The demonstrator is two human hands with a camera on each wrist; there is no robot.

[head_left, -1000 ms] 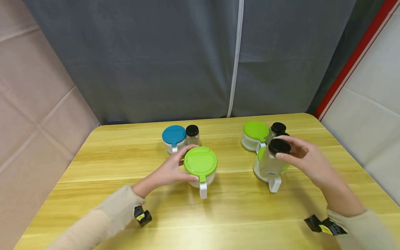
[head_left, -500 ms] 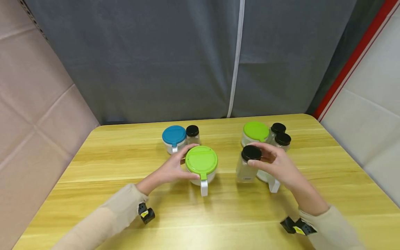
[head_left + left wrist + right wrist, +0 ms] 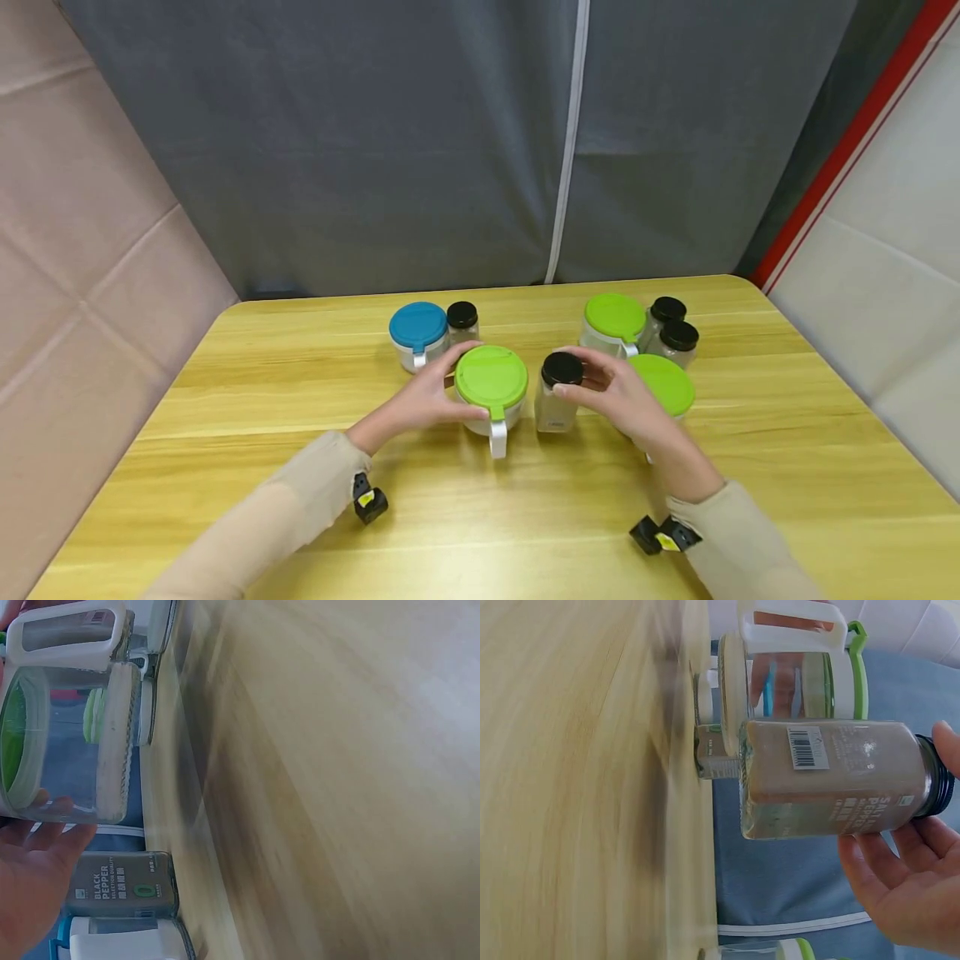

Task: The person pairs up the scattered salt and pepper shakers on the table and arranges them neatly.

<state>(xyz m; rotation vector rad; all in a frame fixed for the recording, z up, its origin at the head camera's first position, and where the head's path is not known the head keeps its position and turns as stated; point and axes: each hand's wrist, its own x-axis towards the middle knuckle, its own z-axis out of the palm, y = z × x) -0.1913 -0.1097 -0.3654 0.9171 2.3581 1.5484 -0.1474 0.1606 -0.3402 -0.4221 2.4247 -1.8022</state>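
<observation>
Head view: the left hand (image 3: 423,402) grasps a green-lidded jar (image 3: 491,377); the right hand (image 3: 618,398) grips a black-capped bottle (image 3: 557,410) near its top, just beside that jar. Beyond the left hand stand a blue-lidded jar (image 3: 417,325) and pepper bottle (image 3: 463,317); beyond the right hand, 2 other bottles (image 3: 678,337).

Left wrist view: the held jar's base is clear of the desk (image 3: 337,787).

Right wrist view: the gripped bottle's base likewise.
</observation>
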